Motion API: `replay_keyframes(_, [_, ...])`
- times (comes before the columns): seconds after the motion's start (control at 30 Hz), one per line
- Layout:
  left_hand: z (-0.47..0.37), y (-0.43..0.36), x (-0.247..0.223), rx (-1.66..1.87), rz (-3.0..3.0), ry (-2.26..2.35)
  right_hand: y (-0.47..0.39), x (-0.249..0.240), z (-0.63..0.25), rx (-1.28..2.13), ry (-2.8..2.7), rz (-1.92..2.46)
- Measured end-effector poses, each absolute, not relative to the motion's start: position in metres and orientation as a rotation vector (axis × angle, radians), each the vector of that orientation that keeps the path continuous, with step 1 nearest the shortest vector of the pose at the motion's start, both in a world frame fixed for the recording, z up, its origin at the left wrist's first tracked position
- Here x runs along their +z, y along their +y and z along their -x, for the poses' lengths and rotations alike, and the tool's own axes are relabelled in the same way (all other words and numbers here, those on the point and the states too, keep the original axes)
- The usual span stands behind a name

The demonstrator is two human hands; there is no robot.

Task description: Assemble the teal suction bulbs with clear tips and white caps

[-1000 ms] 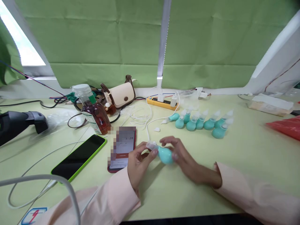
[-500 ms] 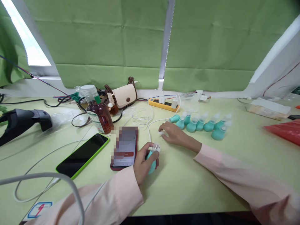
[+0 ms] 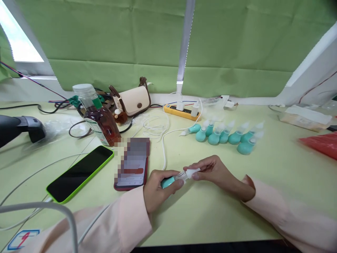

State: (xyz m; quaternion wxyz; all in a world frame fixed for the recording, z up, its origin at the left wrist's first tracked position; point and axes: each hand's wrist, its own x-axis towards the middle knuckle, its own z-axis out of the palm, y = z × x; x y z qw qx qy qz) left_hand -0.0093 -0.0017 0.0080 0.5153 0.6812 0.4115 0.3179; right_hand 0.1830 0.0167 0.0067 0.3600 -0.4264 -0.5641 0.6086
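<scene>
We cannot see much of the held teal bulb (image 3: 167, 182), since the fingers of the left hand (image 3: 158, 189) wrap around it and leave only a patch and its clear collar (image 3: 181, 176) showing. The right hand (image 3: 218, 175) pinches a white tip (image 3: 192, 172) between thumb and fingers at the collar's end, above the near part of the table (image 3: 210, 218); how far the tip is seated we cannot tell. Mosaic blurs part of the red-cased phone (image 3: 133, 167), the black device (image 3: 21, 128) is cut off at the left edge, and the red bag (image 3: 321, 143) runs out at the right. Half a second ago we saw the right hand reaching out to the white tip on the table; now both hands meet in front of us, and the bulb tilts toward the right hand. Beyond them we count eight more bulbs, one lying bulb (image 3: 194, 128) and seven standing bulbs (image 3: 213, 137), their pale tips hazy. We also count two phones, the other being the green-cased phone (image 3: 80, 174), one bottle (image 3: 102, 123), one handbag (image 3: 134, 101) and one yellow power strip (image 3: 181, 112) with two white plugs.
</scene>
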Motion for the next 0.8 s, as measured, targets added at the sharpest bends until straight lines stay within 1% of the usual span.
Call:
replay_keyframes(0.23, [0.008,-0.004,0.015,0.769,-1.774,0.975,0.014,0.008,-0.182,1.533,-1.515,1.076])
replay_keyframes(0.47, [0.004,-0.009,0.007,0.95,-1.924,0.993,0.013,0.009,-0.183,1.618,-1.542,1.022])
replay_keyframes(0.6, [0.004,-0.013,0.004,1.01,-2.039,0.977,0.01,0.008,-0.18,1.689,-1.462,1.031])
replay_keyframes(0.8, [0.007,-0.015,-0.001,1.064,-2.189,0.985,0.004,0.008,-0.17,1.694,-1.353,1.048])
